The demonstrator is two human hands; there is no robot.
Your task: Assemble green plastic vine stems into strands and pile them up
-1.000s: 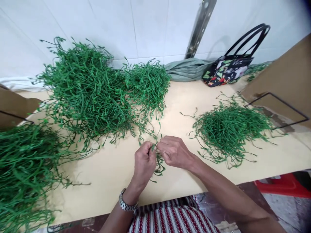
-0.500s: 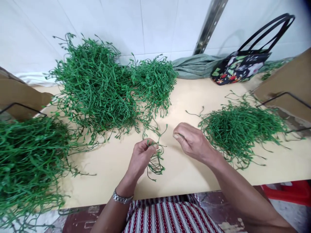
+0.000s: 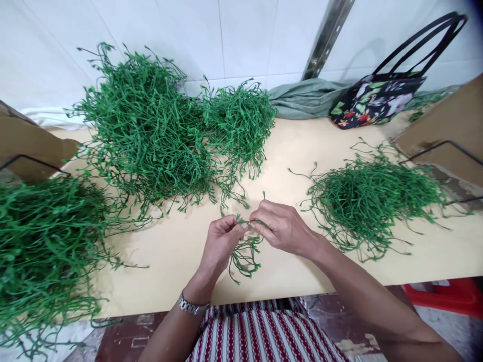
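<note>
My left hand (image 3: 222,241) is closed in a pinch on a small bunch of thin green stems (image 3: 244,259), whose ends hang below the fingers over the table. Fingertip to fingertip with it, my right hand (image 3: 281,226) pinches a green stem at the same spot; one tip (image 3: 263,195) sticks up above its knuckles. The stems look like artificial plant stems with small forked ends. Just beyond both hands, loose strands trail from a green pile (image 3: 239,120). How the stems cross between the fingertips is partly hidden.
Larger stem piles lie at the back left (image 3: 147,130) and left edge (image 3: 45,241); another pile (image 3: 373,201) is on the right. A flowered black bag (image 3: 377,100) stands by the wall beside a grey-green cloth (image 3: 307,98). Cardboard boxes (image 3: 449,125) flank the pale tabletop (image 3: 158,271).
My right hand has moved left and slightly down, from beside the right pile to meet my left hand's fingertips at the stems. My left hand stays nearly in place.
</note>
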